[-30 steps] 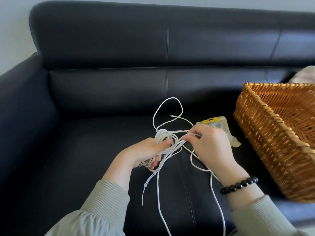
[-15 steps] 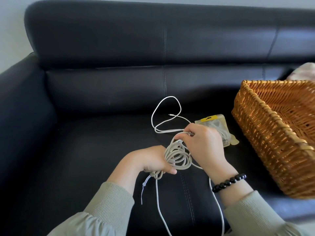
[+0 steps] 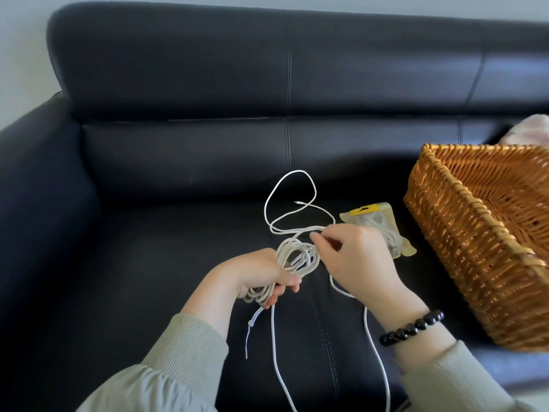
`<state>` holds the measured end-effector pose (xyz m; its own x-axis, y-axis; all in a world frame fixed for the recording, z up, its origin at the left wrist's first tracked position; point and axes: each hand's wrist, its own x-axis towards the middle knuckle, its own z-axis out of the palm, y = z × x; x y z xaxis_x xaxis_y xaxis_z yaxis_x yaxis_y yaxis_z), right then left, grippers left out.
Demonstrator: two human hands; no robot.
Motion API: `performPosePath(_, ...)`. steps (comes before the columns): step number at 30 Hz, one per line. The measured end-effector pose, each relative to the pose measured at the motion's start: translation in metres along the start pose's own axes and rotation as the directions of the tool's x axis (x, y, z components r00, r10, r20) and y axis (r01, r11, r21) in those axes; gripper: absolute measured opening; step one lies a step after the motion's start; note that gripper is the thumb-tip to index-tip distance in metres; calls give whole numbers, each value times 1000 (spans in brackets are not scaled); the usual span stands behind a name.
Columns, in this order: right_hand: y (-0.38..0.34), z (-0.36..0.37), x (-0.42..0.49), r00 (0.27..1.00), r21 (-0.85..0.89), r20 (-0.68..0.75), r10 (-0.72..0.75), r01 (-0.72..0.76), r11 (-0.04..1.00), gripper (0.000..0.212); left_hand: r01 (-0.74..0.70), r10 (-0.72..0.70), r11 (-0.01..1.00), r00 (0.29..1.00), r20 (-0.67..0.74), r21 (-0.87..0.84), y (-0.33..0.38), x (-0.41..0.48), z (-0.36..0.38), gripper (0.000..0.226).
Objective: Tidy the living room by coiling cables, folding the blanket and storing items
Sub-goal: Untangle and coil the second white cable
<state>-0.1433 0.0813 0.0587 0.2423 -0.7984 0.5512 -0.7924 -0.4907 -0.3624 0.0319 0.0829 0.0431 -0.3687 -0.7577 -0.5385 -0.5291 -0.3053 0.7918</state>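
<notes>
The white cable (image 3: 298, 254) looks light, limp and springy. Its coil, over the sofa (image 3: 166, 257) seat, is gripped by the left hand (image 3: 259, 278). At its three o'clock, the right hand (image 3: 359, 260) pinches a loose strand. The coil is best held across its middle.

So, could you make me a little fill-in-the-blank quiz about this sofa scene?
The left hand grips a coiled white ___.
The wicker basket sits to the person's ___.
The black bead bracelet is on the ___ wrist.
The plastic packet has a ___ top strip.
Missing: cable; right; right; yellow.
</notes>
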Motion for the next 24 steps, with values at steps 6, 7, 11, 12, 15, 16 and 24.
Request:
performPosePath(6, 2, 3, 0, 912, 17, 383, 145, -164, 986, 31, -28, 26, 999, 999, 41, 41, 3, 0, 3, 19)
performPosePath(7, 0, 3, 0, 901, 42, 411, 139, -171, 984, 26, -32, 29, 998, 998, 50, 61, 4, -1, 4, 17)
performPosePath(11, -4, 2, 2, 861, -54, 473, 185, -182, 982, 8, -24, 14, 990, 997, 71, 140, 10, -3, 9, 15)
performPosePath(12, -4, 3, 3, 859, -83, 478, 183, -164, 983, 9, -15, 4, 986, 998, 66, 166, 11, -3, 9, 16)
performPosePath(15, -4, 5, 4, 849, -124, 506, 154, -105, 987, 16, 13, -21, 978, 999, 37, 208, 12, -3, 9, 29)
performPosePath(16, -4, 6, 4, 845, -123, 516, 145, -94, 988, 17, 24, -30, 977, 999, 26, 212, 13, -3, 8, 35)
performPosePath(24, -7, 5, 4, 826, -93, 556, 89, -45, 995, 16, 40, -59, 964, 996, 64, 262, 10, -7, 2, 22)
